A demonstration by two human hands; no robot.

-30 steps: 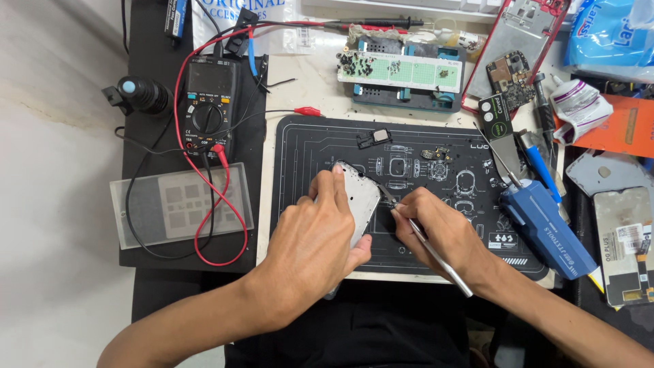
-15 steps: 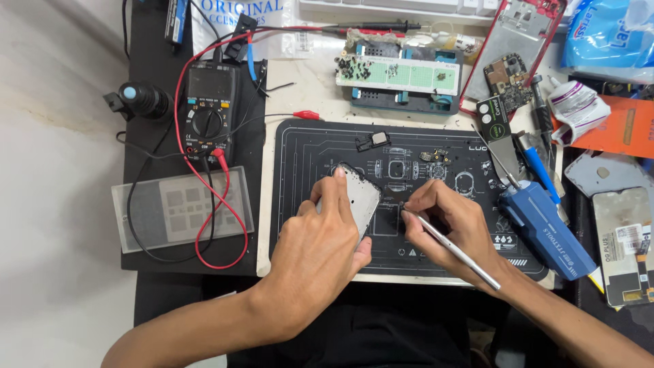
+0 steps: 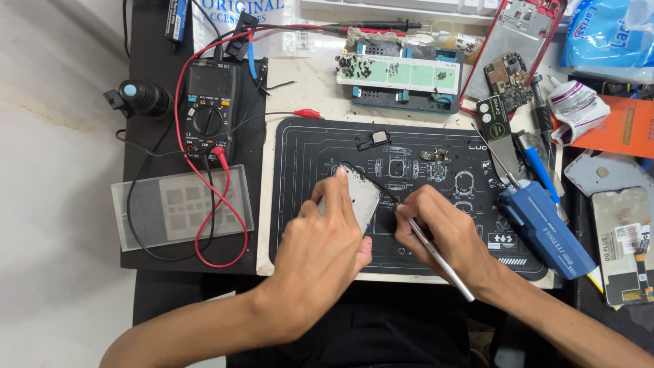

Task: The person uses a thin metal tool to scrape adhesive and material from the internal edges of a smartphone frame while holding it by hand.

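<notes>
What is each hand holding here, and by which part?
The left hand holds a phone frame tilted on edge, gripped along its lower side. The right hand pinches a metal tool near its tip end.

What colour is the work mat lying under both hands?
Black with thin white line drawings, on the rectangular rubber work mat; the head view shows it best.

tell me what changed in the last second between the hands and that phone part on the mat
Little changed. The right hand drew its metal tool slightly back along the edge of the phone frame; the left hand kept the frame tilted on the black mat. Nothing was let go. The multimeter stayed put.
</notes>
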